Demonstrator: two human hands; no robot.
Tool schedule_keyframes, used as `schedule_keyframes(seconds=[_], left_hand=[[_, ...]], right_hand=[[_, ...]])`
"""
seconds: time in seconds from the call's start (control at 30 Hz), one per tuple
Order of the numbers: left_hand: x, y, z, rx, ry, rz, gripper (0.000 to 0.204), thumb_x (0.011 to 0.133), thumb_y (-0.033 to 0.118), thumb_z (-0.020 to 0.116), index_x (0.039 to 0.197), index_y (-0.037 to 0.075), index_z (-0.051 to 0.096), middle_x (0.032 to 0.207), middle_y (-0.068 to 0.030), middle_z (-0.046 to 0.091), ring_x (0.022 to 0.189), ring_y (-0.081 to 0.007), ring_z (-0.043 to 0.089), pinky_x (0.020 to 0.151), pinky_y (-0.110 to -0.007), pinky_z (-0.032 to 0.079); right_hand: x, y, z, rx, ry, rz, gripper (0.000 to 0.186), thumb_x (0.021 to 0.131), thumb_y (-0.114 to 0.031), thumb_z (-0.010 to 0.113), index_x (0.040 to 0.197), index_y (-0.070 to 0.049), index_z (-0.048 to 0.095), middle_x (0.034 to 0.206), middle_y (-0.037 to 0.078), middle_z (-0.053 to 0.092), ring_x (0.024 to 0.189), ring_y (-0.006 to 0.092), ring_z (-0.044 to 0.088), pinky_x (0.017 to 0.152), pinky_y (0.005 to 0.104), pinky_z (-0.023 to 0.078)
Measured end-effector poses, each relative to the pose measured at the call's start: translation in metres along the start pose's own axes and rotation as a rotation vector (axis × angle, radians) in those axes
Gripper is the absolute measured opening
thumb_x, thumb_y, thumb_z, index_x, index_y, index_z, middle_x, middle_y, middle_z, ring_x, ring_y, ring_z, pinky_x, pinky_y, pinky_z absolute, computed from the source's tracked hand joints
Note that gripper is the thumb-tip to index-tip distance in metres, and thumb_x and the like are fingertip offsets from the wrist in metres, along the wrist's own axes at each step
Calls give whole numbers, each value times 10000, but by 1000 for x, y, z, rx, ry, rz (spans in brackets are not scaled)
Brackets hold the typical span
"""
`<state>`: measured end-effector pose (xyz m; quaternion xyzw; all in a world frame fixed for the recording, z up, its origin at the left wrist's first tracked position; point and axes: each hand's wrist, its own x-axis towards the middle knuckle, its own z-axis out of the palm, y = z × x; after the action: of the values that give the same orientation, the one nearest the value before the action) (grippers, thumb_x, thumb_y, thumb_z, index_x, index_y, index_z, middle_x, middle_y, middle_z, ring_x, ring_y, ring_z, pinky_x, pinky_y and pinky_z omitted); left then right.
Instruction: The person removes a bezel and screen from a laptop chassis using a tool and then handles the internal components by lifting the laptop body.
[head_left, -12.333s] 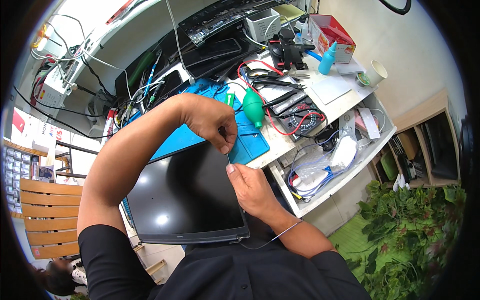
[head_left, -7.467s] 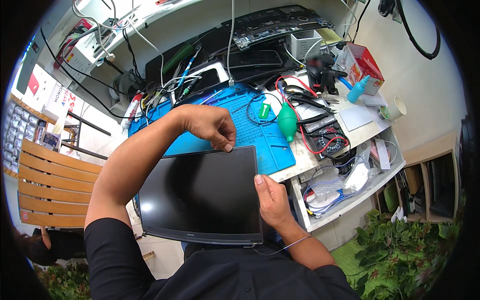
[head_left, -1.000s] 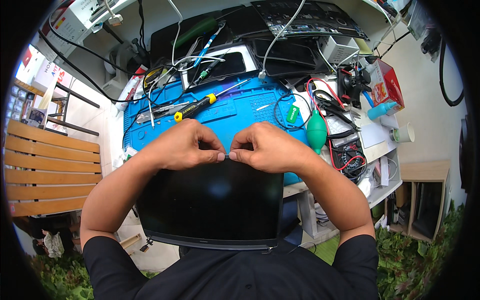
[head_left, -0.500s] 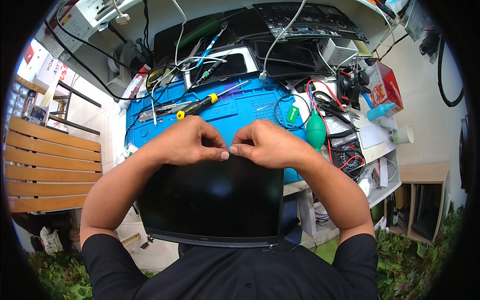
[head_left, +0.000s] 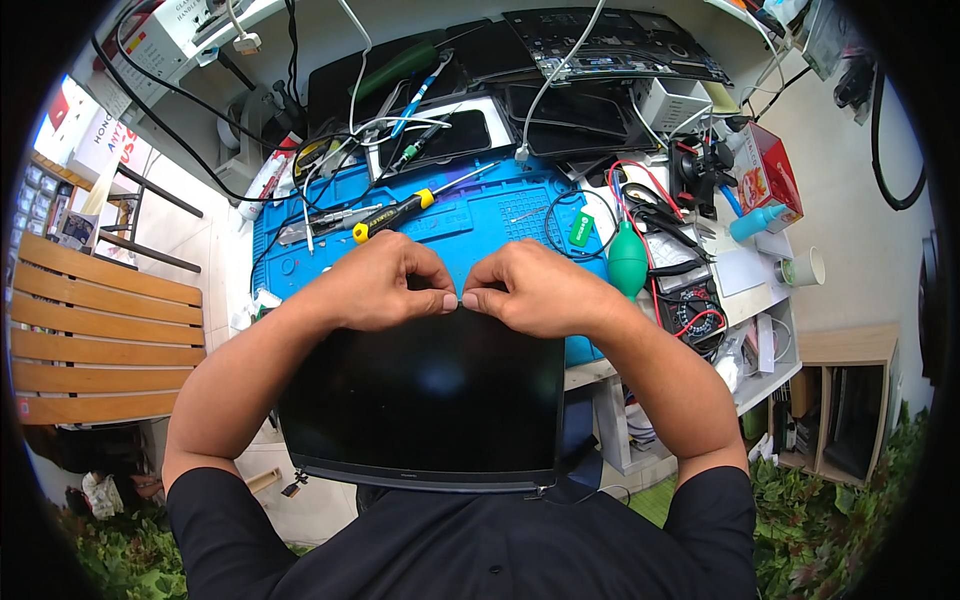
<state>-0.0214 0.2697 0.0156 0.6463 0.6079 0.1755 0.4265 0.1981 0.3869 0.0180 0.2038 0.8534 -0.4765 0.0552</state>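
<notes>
A black laptop screen (head_left: pixel 420 400) leans toward me from the bench edge, its hinge side near my body. At the middle of its far edge, my left hand (head_left: pixel 390 285) and my right hand (head_left: pixel 530 285) meet almost thumb to thumb. Each one pinches that edge between thumb and curled fingers. A small dark bit shows between the thumb tips, too small to name. Beyond the hands lies a blue repair mat (head_left: pixel 440 228), with a yellow-and-black screwdriver (head_left: pixel 395 216) on it.
Right of my hands stand a green air blower (head_left: pixel 627 262), pliers (head_left: pixel 680 268) and a multimeter (head_left: pixel 697 312) with red leads. Phone frames and an opened laptop base (head_left: pixel 620 45) line the back. A slatted wooden chair (head_left: pixel 105 330) is at the left, a paper cup (head_left: pixel 803 268) at the right.
Both hands keep their pinch on the screen's edge with hardly any movement. The view has shifted very slightly.
</notes>
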Motion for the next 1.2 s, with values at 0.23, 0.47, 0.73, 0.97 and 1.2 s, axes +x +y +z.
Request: schedule_keyframes(seconds=[0.23, 0.47, 0.73, 0.97, 1.2], left_hand=[[4, -11, 0, -171, -48, 2, 257, 928, 264, 814, 1004, 18, 828, 868, -72, 793, 832, -149, 722, 804, -325, 561], [6, 1, 2, -119, -25, -1, 268, 940, 281, 809, 1034, 32, 837, 895, -91, 802, 850, -178, 727, 828, -344, 561], [13, -6, 2, -89, -44, -1, 268, 959, 275, 831, 1011, 12, 820, 893, -50, 787, 865, -134, 704, 802, -318, 544], [-2, -20, -14, -132, -67, -60, 251, 944, 247, 841, 1022, 9, 825, 888, -37, 787, 844, -111, 695, 812, -292, 539], [-3, -21, -16, -161, -93, -103, 237, 937, 228, 833, 1017, 5, 824, 859, -29, 776, 821, -105, 683, 805, -287, 528]], right_hand=[[2, 8, -8, 45, -52, 64, 292, 1021, -277, 734, 1064, 3, 808, 728, 118, 703, 663, 182, 615, 643, 384, 497], [-4, 22, -6, 20, 23, -29, 283, 1020, -270, 736, 1043, 4, 806, 724, 116, 696, 649, 176, 594, 625, 380, 482], [-3, 19, -4, -18, 32, -30, 276, 1027, -253, 712, 1049, 8, 800, 779, 158, 727, 706, 240, 662, 684, 407, 509], [6, 23, -6, -50, -20, -30, 304, 1025, -280, 699, 1064, 7, 791, 779, 149, 728, 704, 236, 663, 685, 403, 515], [18, 19, -3, -17, -70, -17, 313, 1019, -297, 704, 1043, 2, 795, 743, 137, 699, 679, 213, 628, 663, 405, 495]])
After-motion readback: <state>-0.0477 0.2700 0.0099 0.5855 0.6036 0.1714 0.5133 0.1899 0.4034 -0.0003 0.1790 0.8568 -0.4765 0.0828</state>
